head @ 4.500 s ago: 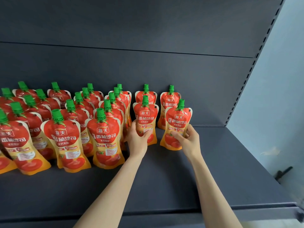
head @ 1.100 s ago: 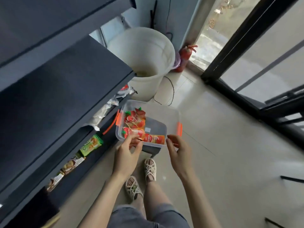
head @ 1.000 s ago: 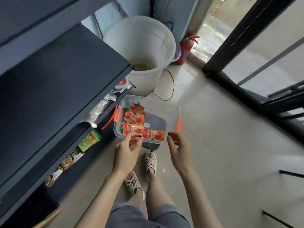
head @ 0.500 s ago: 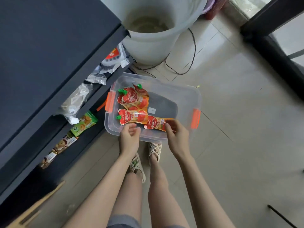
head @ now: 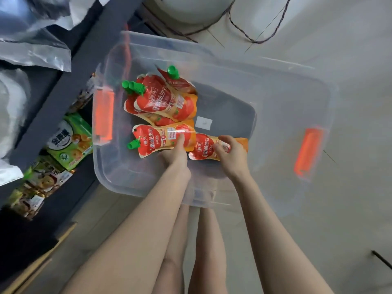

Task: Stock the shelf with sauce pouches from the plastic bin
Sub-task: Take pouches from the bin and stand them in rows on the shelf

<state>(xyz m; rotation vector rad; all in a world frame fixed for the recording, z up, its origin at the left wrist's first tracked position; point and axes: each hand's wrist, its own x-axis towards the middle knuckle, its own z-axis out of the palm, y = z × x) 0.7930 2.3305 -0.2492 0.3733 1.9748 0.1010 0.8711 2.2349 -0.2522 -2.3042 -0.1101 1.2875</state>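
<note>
A clear plastic bin (head: 275,85) with orange latches stands on the floor below me. Several red and orange sauce pouches with green caps lie flat inside it. My left hand (head: 176,153) grips the lower end of one pouch (head: 157,139) whose cap points left. My right hand (head: 231,155) closes around the pouch (head: 202,148) lying beside it. A small pile of further pouches (head: 163,100) rests toward the bin's far left corner. The shelf being stocked is out of view.
The dark shelving unit's lower edge (head: 70,81) runs along the left, with green snack packs (head: 70,139) and silver foil bags (head: 31,47) on its low shelves. A white bucket (head: 191,9) and a loose cable (head: 254,32) lie beyond the bin. My legs are under my arms.
I turned from the shelf and bent down to the bin. Both hands went over its near rim and closed on two pouches.
</note>
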